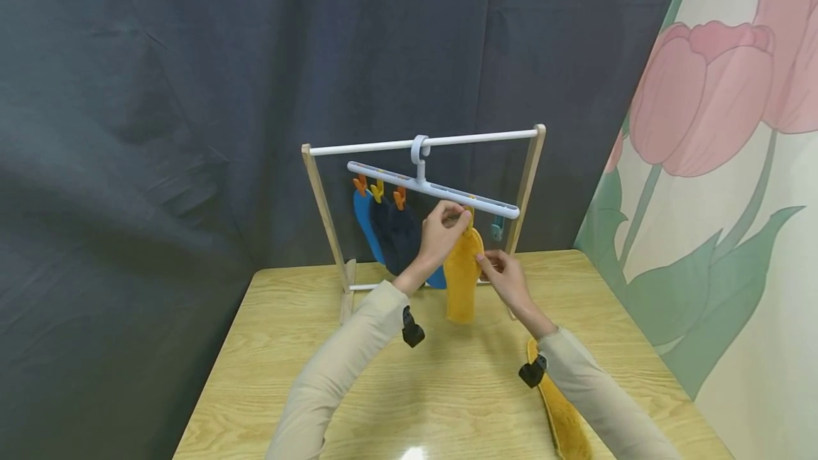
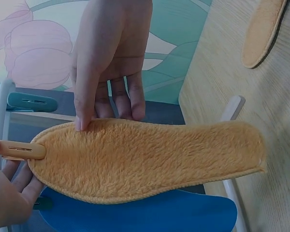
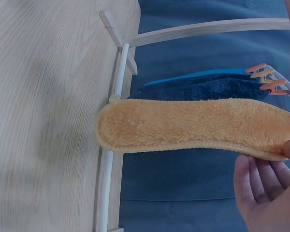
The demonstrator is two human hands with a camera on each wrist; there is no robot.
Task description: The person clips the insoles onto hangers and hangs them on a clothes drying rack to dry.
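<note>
A fuzzy yellow insole (image 1: 461, 279) hangs toe-up below the light-blue hanger (image 1: 441, 192), its top edge in the jaws of a yellow clothespin (image 2: 21, 150). My left hand (image 1: 441, 236) pinches that clothespin between thumb and finger. With thumb and fingers, my right hand (image 1: 503, 277) pinches the insole's right edge near the wide end. Behind it, a blue insole (image 2: 150, 212) shows partly. Dark navy insoles (image 1: 397, 236) and another blue insole (image 1: 367, 222) hang on the left under orange and yellow clothespins. A teal clothespin (image 1: 497, 228) dangles at the hanger's right end.
The hanger's hook sits on the white rod (image 1: 364, 148) of a wooden rack (image 1: 324, 215). Another yellow insole (image 1: 565, 421) lies on the table (image 1: 409, 389), partly under my right forearm. A dark curtain (image 1: 192, 91) stands behind; a tulip-painted wall (image 1: 716, 233) is at right.
</note>
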